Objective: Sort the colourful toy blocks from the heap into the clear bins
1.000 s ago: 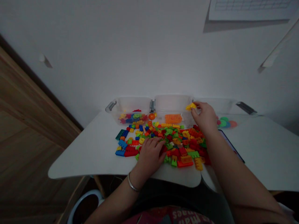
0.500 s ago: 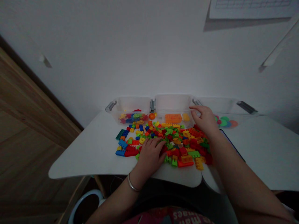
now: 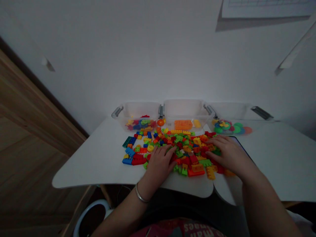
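Observation:
A wide heap of coloured toy building bricks (image 3: 187,149) covers the middle of the white table (image 3: 89,164). My left hand (image 3: 160,161) rests on the near left part of the heap, its fingers apart and holding nothing that I can see. At the heap's right end, my right hand (image 3: 227,153) lies over red and orange bricks with its fingers stretched out and spread from the thumb. Nothing shows in its grip. Some bricks under both palms are hidden.
Three clear plastic bins stand along the wall: the left bin (image 3: 142,108) with mixed pieces, the middle bin (image 3: 184,107) with orange and yellow pieces, the right bin (image 3: 229,108) with round and mixed pieces. A dark-edged flat object (image 3: 243,148) lies beside my right hand.
My right hand has come down and back from above the bins' front to the right end of the brick heap, and its fingers have spread. My left hand has hardly moved.

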Tool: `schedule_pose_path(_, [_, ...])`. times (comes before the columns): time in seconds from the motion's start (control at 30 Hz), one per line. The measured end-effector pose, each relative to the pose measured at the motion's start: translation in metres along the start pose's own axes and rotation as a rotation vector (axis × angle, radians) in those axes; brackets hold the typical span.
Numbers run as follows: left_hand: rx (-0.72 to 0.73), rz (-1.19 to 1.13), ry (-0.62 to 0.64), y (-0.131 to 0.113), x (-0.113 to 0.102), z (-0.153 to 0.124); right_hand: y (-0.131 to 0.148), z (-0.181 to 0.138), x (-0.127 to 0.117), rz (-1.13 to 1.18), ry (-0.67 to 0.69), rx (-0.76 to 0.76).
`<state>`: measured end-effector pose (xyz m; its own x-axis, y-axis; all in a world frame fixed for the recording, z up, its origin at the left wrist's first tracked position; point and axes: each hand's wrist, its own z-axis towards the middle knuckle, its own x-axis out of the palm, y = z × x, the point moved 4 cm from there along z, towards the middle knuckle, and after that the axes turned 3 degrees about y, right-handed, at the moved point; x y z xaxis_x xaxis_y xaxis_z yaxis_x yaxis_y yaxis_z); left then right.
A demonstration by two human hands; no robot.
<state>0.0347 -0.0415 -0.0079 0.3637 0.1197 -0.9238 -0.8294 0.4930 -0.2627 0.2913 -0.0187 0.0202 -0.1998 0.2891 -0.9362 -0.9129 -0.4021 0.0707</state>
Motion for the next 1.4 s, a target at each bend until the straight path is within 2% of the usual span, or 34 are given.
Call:
schedule_pose_path(0.27, [0.007, 0.02, 0.02, -0.001, 0.003, 0.001, -0.01, -0.015, 0.027, -0.103, 0.051, 0.05])
schedule_pose_path(0.67, [-0.005, 0.019, 0.021, 0.0, 0.0, 0.001, 0.0, -0.014, 0.024, -0.049, 0.001, 0.11])
schedule_pose_path(0.73, [0.063, 0.024, 0.004, -0.003, -0.001, -0.002, 0.0, -0.013, 0.024, -0.03, -0.015, 0.136])
schedule_pose_path(0.87, [0.436, 0.048, 0.062, -0.021, 0.004, -0.014, 0.0, -0.013, 0.025, -0.003, -0.044, 0.183])
schedule_pose_path(0.93, [0.494, 0.088, 0.081, -0.026, 0.009, -0.018, -0.001, -0.014, 0.026, 0.013, -0.057, 0.204])
schedule_pose_path(1.13, [0.392, 0.105, 0.077, -0.026, 0.014, -0.011, -0.003, -0.014, 0.032, 0.096, -0.09, 0.215])
schedule_pose_path(1.4, [0.335, 0.089, 0.098, -0.021, 0.012, -0.008, 0.0, -0.013, 0.038, 0.174, -0.137, 0.192])
